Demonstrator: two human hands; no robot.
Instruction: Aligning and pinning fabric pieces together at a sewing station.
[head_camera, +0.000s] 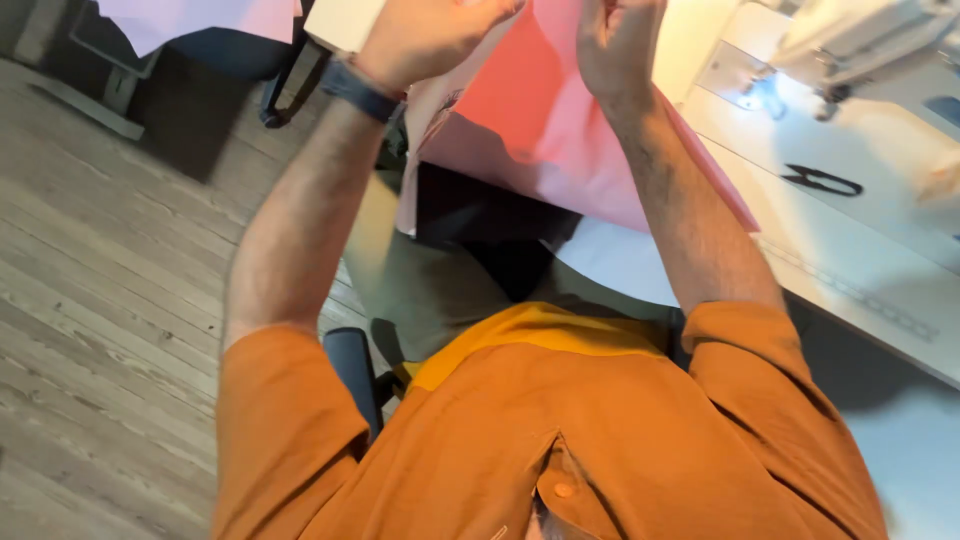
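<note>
Closest to my camera is the orange shirt (560, 440), filling the bottom of the view, with both forearms going up toward 12 o'clock. My left hand (425, 35), with a dark wristband (358, 90), is closed on the upper edge of the pink fabric (540, 120); my right hand (615, 45) is also curled on that edge, but the fingertips are cut off by the frame, so I cannot tell exactly how tight. The fabric hangs from the hands over the lap, at 12 to 1 o'clock. I judge it light, soft and limp (it folds easily), so holding at the edge with both hands suits it. At 2 o'clock on the white table (880, 250) lie black scissors (822, 180), near a sewing machine (860, 40). I see no containers.
</note>
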